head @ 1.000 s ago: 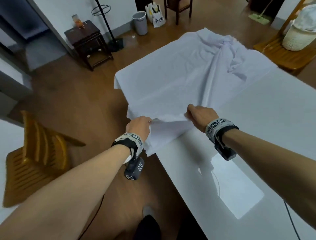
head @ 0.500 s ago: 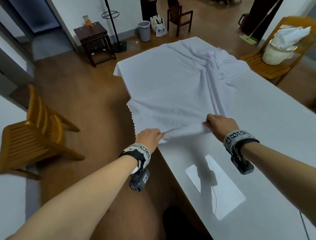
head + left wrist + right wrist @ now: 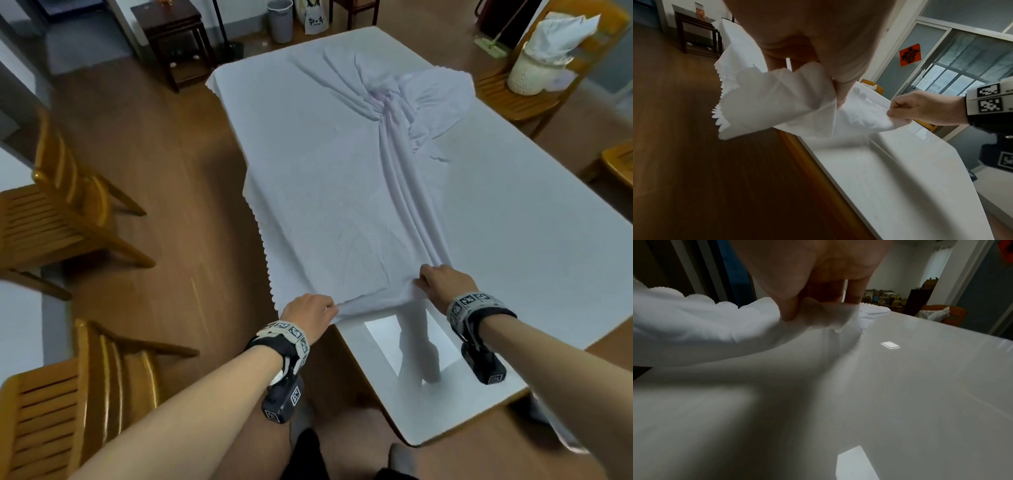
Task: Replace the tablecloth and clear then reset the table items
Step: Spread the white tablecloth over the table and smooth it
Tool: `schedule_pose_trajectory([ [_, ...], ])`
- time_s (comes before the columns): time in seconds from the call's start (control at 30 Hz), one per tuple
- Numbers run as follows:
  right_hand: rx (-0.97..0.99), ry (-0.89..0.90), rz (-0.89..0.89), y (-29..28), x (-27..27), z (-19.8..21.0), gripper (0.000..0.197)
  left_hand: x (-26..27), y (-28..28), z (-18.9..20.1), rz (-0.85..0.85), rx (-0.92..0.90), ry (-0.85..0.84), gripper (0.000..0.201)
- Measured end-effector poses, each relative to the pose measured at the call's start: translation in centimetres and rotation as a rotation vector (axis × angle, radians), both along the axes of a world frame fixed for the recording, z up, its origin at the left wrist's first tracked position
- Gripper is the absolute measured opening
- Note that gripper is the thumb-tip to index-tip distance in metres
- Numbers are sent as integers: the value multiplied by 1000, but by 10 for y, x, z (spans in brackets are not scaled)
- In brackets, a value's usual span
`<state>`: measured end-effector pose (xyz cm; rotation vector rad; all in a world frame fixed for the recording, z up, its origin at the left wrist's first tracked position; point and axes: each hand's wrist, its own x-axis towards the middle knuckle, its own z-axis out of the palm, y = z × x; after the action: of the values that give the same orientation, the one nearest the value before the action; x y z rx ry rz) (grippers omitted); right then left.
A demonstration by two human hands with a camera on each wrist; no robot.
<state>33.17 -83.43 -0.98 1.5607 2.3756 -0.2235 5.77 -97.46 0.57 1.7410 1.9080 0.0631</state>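
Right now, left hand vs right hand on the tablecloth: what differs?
The left hand grips the tablecloth at its near corner by the table edge, where the scalloped hem hangs over the side; the right hand pinches the near hem further in, over the bare tabletop. Long folds run from the right hand to a bunched twist; cloth ahead of the left hand lies flatter. Both hold the same near hem with curled fingers.

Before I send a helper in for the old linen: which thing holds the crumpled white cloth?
Start at the long white table and look past its far right corner to a wooden chair. On its seat stands a pale woven basket stuffed with crumpled white cloth; the other chairs in view carry nothing.
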Motion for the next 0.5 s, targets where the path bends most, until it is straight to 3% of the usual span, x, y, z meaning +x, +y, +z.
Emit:
schedule_pose_trajectory([
  [0.13, -91, 28, 45, -12, 44, -33, 26, 57, -29, -22, 33, -59, 38, 29],
  [0.27, -188, 174, 125, -28, 85, -48, 30, 113, -54, -40, 13, -274, 127, 31],
  [0.37, -175, 272, 141, -41, 123, -34, 33, 155, -58, -35, 17, -368, 175, 32],
  [0.5, -138, 301, 130, -35, 168, -3, 31, 196, -31, -1, 20, -299, 199, 31],
])
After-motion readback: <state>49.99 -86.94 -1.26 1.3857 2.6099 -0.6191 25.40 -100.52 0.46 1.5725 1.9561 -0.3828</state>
